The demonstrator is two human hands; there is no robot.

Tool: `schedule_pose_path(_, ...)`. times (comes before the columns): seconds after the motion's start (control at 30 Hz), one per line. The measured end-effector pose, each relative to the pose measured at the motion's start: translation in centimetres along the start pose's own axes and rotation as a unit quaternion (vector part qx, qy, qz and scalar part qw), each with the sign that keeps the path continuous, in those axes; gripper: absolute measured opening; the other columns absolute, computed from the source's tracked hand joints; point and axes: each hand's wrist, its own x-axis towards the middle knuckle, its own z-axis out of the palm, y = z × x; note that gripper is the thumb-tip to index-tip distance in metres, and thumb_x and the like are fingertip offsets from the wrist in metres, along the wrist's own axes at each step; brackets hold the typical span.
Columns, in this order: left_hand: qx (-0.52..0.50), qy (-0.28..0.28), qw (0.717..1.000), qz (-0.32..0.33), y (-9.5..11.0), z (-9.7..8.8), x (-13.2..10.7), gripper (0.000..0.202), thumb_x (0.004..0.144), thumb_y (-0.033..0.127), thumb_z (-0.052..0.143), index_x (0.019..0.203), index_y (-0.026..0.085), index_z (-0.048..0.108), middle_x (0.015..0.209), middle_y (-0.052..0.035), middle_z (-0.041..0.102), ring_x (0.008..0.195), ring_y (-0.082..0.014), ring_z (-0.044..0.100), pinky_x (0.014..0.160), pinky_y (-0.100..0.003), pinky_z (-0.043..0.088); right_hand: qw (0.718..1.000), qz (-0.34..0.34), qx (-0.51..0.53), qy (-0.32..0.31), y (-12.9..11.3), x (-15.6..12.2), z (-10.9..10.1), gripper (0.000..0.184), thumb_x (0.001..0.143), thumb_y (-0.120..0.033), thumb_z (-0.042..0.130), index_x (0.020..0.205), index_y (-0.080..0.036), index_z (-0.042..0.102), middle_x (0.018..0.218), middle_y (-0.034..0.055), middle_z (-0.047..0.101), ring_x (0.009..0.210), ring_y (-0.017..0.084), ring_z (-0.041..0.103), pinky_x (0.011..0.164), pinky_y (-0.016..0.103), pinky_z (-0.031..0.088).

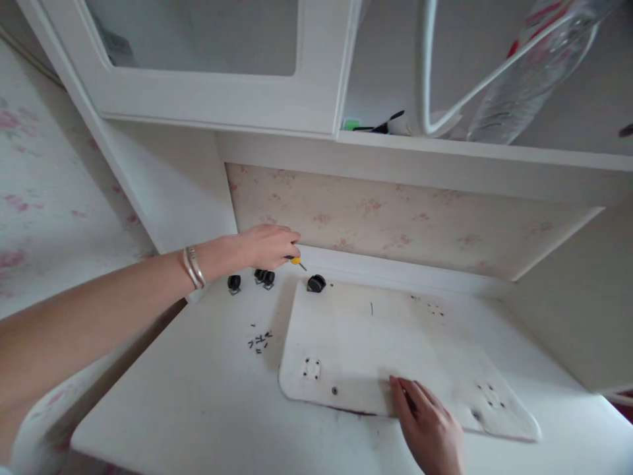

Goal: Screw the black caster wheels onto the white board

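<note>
My left hand (270,245) is closed round a screwdriver (295,261) with a yellow and black handle. Its thin shaft points down toward a black caster wheel (316,284) on the far left corner of a white board (366,343); the tip appears just short of the caster. Curled at the board's front edge is my right hand (429,425), fingers drawn together; whatever they may hold is hidden. A thin screw (372,309) lies on the board. Screw holes mark its other corners (311,368).
More black casters (264,277) stand on the white desk (198,396) left of the board. Several loose screws (259,341) lie there in a small heap. Overhead, a cabinet door (222,99) and a shelf (484,152) holding a plastic bottle (524,79) jut forward.
</note>
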Motion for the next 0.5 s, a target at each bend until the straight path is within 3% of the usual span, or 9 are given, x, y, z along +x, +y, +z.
schedule_pose_path(0.13, 0.048, 0.006, 0.999, -0.002, 2.2, -1.0, -3.5, 0.028, 0.093, 0.022, 0.047, 0.104, 0.026, 0.073, 0.091, -0.0051, 0.062, 0.072, -0.0174, 0.057, 0.065, -0.030, 0.037, 1.000, -0.012, 0.014, -0.004, -0.1, 0.0, -0.2, 0.036, 0.101, -0.040, 0.045, 0.086, -0.021, 0.070, 0.078, 0.0030, 0.072, 0.069, 0.016, 0.070, 0.063, 0.024, 0.047)
schedule_pose_path(0.27, 0.033, -0.031, 0.999, -0.009, 5.8, -1.6, -6.0, 0.025, 0.094, 0.025, 0.048, 0.100, 0.027, 0.073, 0.089, -0.0041, 0.061, 0.069, -0.0169, 0.056, 0.062, -0.030, 0.037, 0.999, -0.001, 0.026, -0.019, -0.1, -0.2, -0.3, 0.034, 0.101, -0.039, 0.045, 0.084, -0.022, 0.068, 0.075, 0.0014, 0.069, 0.069, 0.015, 0.067, 0.064, 0.025, 0.043)
schedule_pose_path(0.4, 0.022, -0.032, 0.999, 0.004, 8.7, -0.7, -5.6, 0.028, 0.096, 0.024, 0.046, 0.111, 0.029, 0.069, 0.095, -0.0041, 0.061, 0.074, -0.0173, 0.060, 0.061, -0.029, 0.037, 0.999, 0.007, 0.044, -0.031, -0.1, -0.5, -0.6, 0.033, 0.102, -0.037, 0.045, 0.080, -0.022, 0.065, 0.069, -0.0003, 0.064, 0.067, 0.014, 0.063, 0.062, 0.025, 0.038)
schedule_pose_path(0.5, 0.043, -0.016, 0.999, -0.003, 9.5, 0.3, -4.1, 0.029, 0.095, 0.020, 0.045, 0.111, 0.027, 0.068, 0.097, -0.0051, 0.061, 0.076, -0.0177, 0.061, 0.062, -0.029, 0.038, 0.998, -0.001, 0.051, -0.034, 0.0, -0.7, -0.8, 0.033, 0.102, -0.035, 0.045, 0.079, -0.022, 0.064, 0.069, -0.0001, 0.063, 0.068, 0.014, 0.061, 0.063, 0.025, 0.037)
